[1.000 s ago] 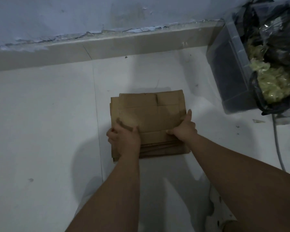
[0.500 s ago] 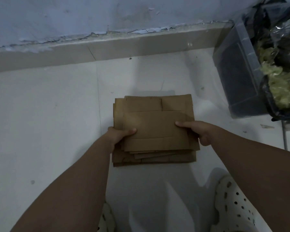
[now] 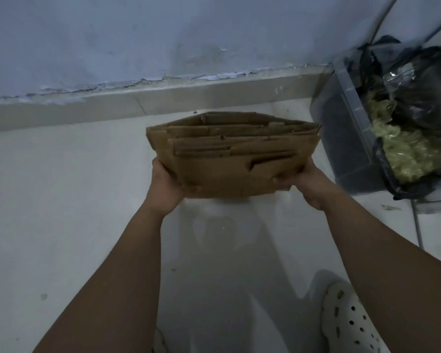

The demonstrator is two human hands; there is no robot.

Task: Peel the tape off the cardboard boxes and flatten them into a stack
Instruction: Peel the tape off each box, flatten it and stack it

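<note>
Left hand (image 3: 167, 184) and right hand (image 3: 307, 182) grasp stack of flattened boxes (image 3: 229, 159) between them, clear of floor (image 3: 61, 200). No tape visible; flattening looks finished.

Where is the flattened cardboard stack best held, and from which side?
Likely by its two short ends, one hand from each side, as the left hand and right hand do on the cardboard stack: the loose, uneven sheets need thumbs on top and fingers beneath to pinch them together.
</note>
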